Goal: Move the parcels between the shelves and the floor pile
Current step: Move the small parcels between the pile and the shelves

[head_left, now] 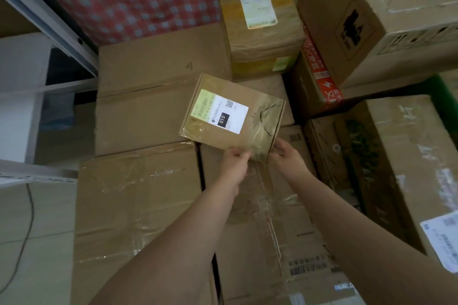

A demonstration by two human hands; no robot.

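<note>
Cardboard parcel with a "010" label lies tilted atop the floor pile; left hand pinches its near edge, right hand seemingly spread, touching its corner.

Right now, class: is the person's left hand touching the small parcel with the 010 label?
Touching. The head view shows the left hand pinching the near edge of the small parcel, fingers curled over the cardboard.

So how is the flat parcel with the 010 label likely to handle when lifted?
The flat parcel is probably light: the left hand pinches only its near edge. The cardboard looks stiff, not sagging. Its glossy tape may be slippery, and the right hand sits open beside the corner.
</note>
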